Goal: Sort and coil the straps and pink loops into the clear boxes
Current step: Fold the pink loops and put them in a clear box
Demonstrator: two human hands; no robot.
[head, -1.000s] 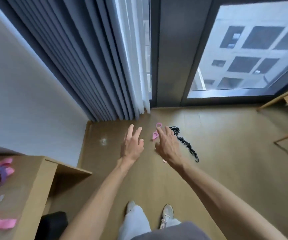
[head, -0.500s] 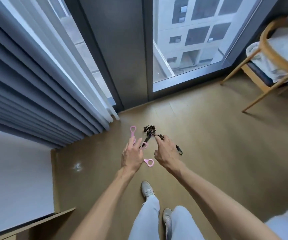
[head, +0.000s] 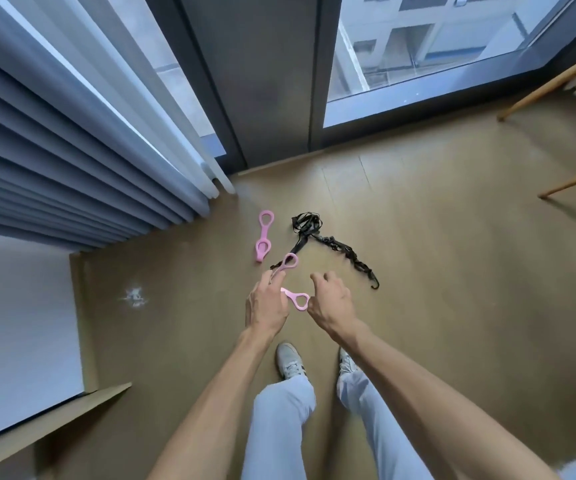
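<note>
The left hand point(head: 266, 303) holds a pink loop point(head: 291, 282) picked off the floor point(head: 452, 271) for the boxes, the right hand point(head: 331, 301) curls empty, and another pink loop point(head: 264, 235) and black strap point(head: 328, 242) lie farther away.

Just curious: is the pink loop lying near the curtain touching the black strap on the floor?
Apart. The head view shows bare floor between the pink loop and the black strap.

We see pink loops point(head: 264, 235), a black strap point(head: 335, 245), tan wood-grain floor point(head: 452, 271), grey-blue curtains point(head: 54, 150), pale blue trousers point(head: 279, 427) and grey shoes point(head: 290, 363).
</note>
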